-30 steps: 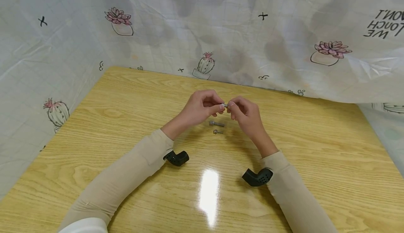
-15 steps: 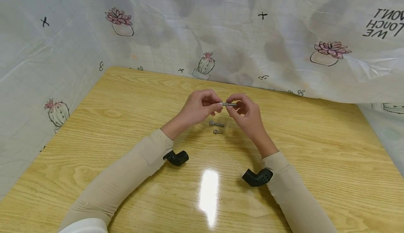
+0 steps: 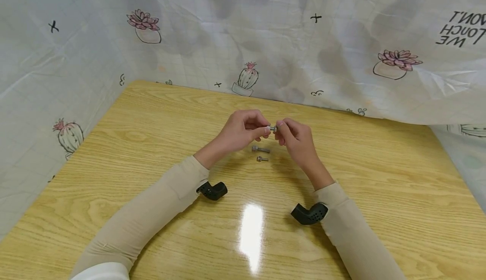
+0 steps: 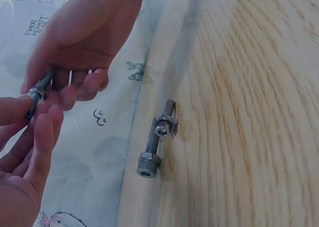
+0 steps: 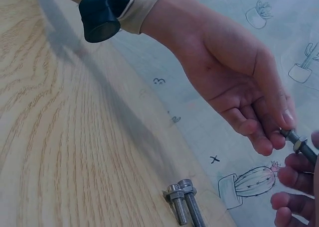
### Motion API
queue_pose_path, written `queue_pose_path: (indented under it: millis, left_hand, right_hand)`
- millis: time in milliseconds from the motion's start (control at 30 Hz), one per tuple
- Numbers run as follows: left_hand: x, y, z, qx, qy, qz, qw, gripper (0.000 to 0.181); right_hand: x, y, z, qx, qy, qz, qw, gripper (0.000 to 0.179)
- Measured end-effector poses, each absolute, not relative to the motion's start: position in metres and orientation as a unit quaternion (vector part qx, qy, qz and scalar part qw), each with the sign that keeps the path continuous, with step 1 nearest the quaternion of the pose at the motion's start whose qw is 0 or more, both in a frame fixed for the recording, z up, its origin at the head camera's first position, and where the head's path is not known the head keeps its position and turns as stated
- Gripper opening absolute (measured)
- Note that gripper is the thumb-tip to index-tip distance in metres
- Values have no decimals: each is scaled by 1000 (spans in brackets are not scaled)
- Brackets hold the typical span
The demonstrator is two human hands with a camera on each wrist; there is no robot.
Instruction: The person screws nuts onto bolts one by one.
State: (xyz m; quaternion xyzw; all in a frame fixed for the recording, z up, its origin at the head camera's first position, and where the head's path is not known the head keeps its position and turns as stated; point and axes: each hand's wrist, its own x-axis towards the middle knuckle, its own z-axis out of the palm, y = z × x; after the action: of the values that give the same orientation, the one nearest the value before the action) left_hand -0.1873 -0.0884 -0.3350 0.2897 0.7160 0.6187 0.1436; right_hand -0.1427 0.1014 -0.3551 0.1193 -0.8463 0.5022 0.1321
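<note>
A metal bolt (image 3: pixel 271 128) with a nut (image 4: pixel 36 93) partway along it is held above the table between both hands. My left hand (image 3: pixel 244 130) pinches one end between thumb and fingers. At the other end, the thumb and fingers of my right hand (image 3: pixel 297 135) pinch the bolt, as the right wrist view also shows, with the nut (image 5: pixel 299 145) bare between the hands. Fingertips cover both ends. Below the hands a longer socket-head bolt (image 3: pixel 260 149) and a shorter bolt (image 3: pixel 263 159) lie side by side, each with a nut near its head.
The wood-grain table (image 3: pixel 152 153) ends at a patterned sheet (image 3: pixel 197 39) that hangs behind and at the sides. Black wrist-camera mounts (image 3: pixel 213 191) stick out from both sleeves. Light glares off the tabletop near the front.
Half a second ago the right fingers were spread around the nut with the bolt's end showing; now they have closed over that end. Left hand nearly still; the two bolts on the table unmoved.
</note>
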Motion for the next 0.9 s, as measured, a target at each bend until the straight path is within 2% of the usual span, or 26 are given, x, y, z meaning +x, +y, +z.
queue_pose_path:
  millis: [167,433,600,800,900]
  left_hand:
    - [-189,-89,-337,273,719,625,132,4]
    - [-190,-88,-336,270,718,627,135,5]
    - [-190,-88,-335,271,717,625,148,7]
    - [-189,-87,-335,273,723,616,155,7]
    - [-189,-87,-335,268,724,618,147,7]
  right_hand:
    - [-143,102,-356,140,-836,515,129,15]
    - [-142,102,-353,139,-843,502,131,16]
    - [-132,95,-336,117,-849,502,113,14]
    - [-133,94,-335,99,-855,501,91,33]
    - [-138,99,-344,103,-850,507,98,25]
